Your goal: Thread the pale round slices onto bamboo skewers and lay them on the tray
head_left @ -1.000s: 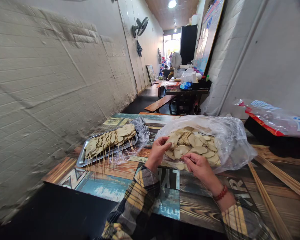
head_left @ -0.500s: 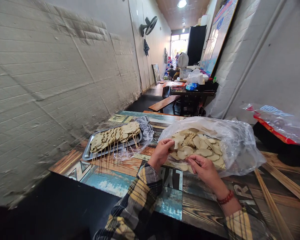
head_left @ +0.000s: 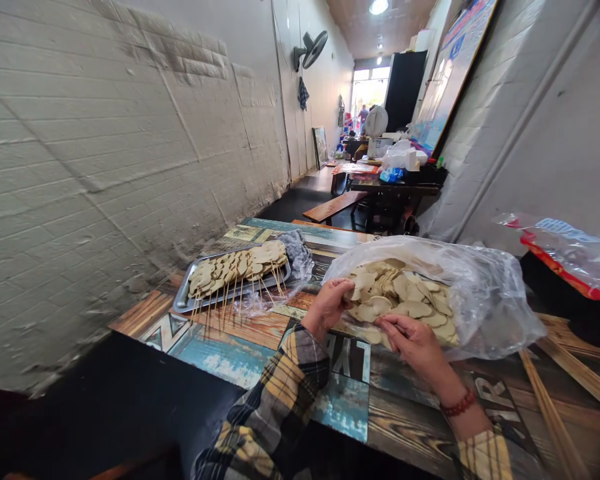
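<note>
My left hand (head_left: 330, 305) is closed in a pinch on the edge of a thin, pale beige slice at the left side of an open clear plastic bag (head_left: 500, 307). My right hand (head_left: 414, 341) has thumb and fingers pressed together at the bag's front edge; what they grip is too small to make out. Between and behind the hands lies a heap of similar slices (head_left: 415, 290) inside the bag. To the left, a metal tray (head_left: 181, 301) bears rows of skewered slices (head_left: 235, 270), their thin sticks jutting over its near edge.
Bundles of wooden skewers (head_left: 550, 407) lie on the patterned table (head_left: 405, 407) at right. Behind them is a black container (head_left: 550, 280) with a red-edged plastic package. Crumpled plastic (head_left: 297, 257) touches the tray. A bench (head_left: 335, 205) and another cluttered table stand beyond.
The whole view has shifted slightly, so things sit a little further right. Both hands keep nearly the same pinched pose at the bag.
</note>
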A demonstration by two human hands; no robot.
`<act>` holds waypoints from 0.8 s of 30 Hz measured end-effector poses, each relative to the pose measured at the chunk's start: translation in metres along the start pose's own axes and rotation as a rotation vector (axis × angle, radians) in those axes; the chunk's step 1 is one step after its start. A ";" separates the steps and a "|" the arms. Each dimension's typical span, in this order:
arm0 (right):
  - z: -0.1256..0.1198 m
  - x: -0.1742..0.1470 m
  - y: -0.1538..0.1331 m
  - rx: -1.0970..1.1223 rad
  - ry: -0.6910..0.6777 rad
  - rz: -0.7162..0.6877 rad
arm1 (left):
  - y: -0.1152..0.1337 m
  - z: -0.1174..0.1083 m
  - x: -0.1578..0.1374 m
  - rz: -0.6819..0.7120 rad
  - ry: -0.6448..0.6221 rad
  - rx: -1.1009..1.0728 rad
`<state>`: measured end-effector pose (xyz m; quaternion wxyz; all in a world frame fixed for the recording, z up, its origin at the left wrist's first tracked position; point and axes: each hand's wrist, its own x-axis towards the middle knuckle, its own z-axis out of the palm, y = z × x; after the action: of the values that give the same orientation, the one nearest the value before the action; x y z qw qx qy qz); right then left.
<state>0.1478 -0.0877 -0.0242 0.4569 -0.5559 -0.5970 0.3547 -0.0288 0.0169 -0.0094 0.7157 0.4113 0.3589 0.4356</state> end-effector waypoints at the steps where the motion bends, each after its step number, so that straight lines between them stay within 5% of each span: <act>1: 0.000 0.000 0.001 0.000 -0.002 -0.001 | 0.000 0.000 0.000 -0.001 0.001 -0.004; 15: 0.000 0.000 0.003 -0.019 0.010 -0.006 | 0.001 0.004 -0.003 0.003 -0.006 0.051; 24: 0.000 0.001 0.000 0.021 0.007 0.024 | -0.001 0.005 -0.004 0.203 0.022 0.220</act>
<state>0.1477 -0.0872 -0.0237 0.4606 -0.5595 -0.5848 0.3643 -0.0253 0.0113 -0.0077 0.6144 0.5166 0.3689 0.4685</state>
